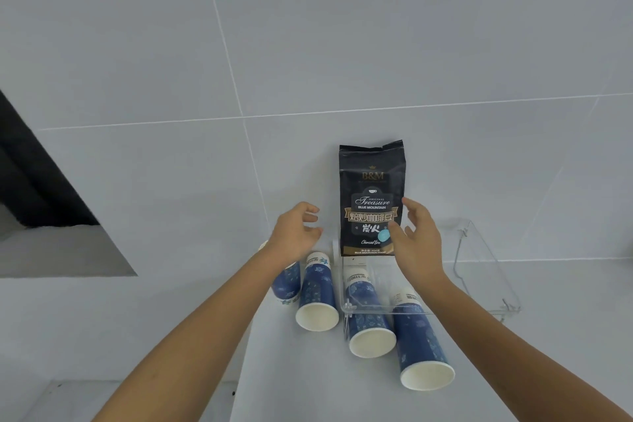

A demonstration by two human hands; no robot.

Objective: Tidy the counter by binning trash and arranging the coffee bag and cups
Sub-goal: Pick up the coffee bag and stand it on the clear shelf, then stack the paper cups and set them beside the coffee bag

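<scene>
Both open hands flank upright coffee bag (371,199); right hand (416,243) nearest.

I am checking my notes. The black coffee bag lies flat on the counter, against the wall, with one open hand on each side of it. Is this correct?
Not quite. In the head view the black coffee bag stands upright, not flat, against the wall. The rest holds: the left hand and the right hand are open, one on each side of it.
</scene>
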